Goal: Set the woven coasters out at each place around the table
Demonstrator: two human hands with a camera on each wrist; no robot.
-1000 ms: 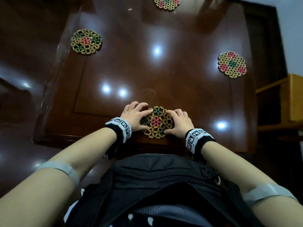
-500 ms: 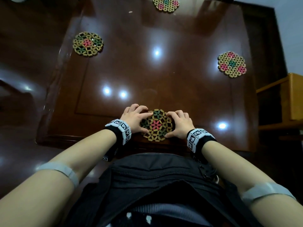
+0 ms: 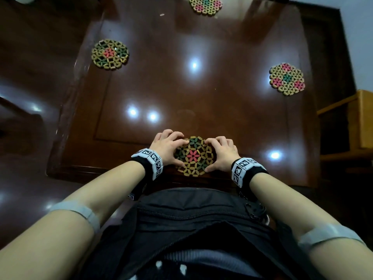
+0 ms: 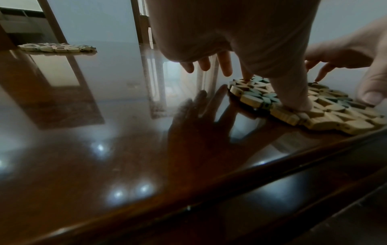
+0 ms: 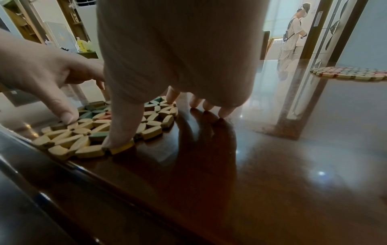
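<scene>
Head view. A glossy dark wooden table (image 3: 201, 93) carries four woven coasters. The near coaster (image 3: 192, 156), with a red flower at its centre, lies flat at the table's near edge, directly in front of the person. The left hand (image 3: 166, 147) and the right hand (image 3: 223, 152) flank it, one on each side, thumb and index fingertip of each set on its rim while the other fingers curl loosely above the tabletop. Neither hand lifts the coaster. A second coaster (image 3: 110, 54) lies near the left edge, a third coaster (image 3: 287, 78) near the right edge, and a fourth coaster (image 3: 205, 5) at the far edge, cut off by the frame. All three lie well apart from the hands. Marker-printed wristbands (image 3: 150, 161) sit on both wrists, and a black bag (image 3: 197, 215) hangs at the waist.

Left wrist view. The left thumb (image 4: 293, 96) presses down on the near coaster's (image 4: 326, 116) rim; the index fingertip touches its far side. The remaining fingers (image 4: 224, 66) hover clear of the surface. The right hand's (image 4: 356, 54) fingertips rest on the opposite rim.

Right wrist view. The right thumb (image 5: 123, 126) presses on the near coaster's (image 5: 83, 137) edge, and the left hand's (image 5: 41, 74) thumb touches the other side. A second person (image 5: 293, 31) stands in a doorway beyond the table.
</scene>
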